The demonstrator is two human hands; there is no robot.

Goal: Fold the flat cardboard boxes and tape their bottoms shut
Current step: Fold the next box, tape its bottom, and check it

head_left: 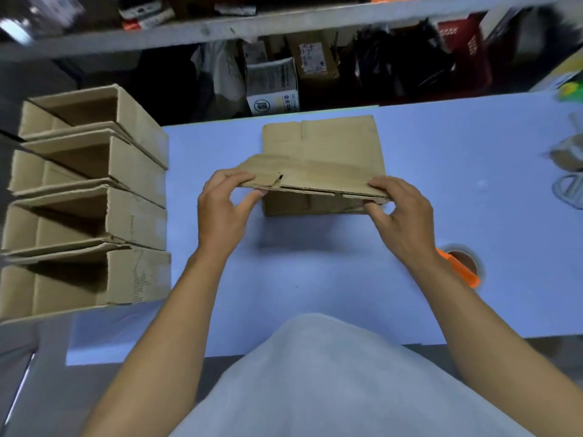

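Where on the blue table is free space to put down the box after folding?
Bare table lies in front of the flat cardboard stack, between the left hand and right hand. Also free: between stack and tape rolls. Crowded: left edge, with folded boxes; the orange tape dispenser sits near right.

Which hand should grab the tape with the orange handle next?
Probably the right hand. The tape dispenser lies just beside the right wrist on the blue table, while the left hand sits across the flat box, nearer the folded boxes.
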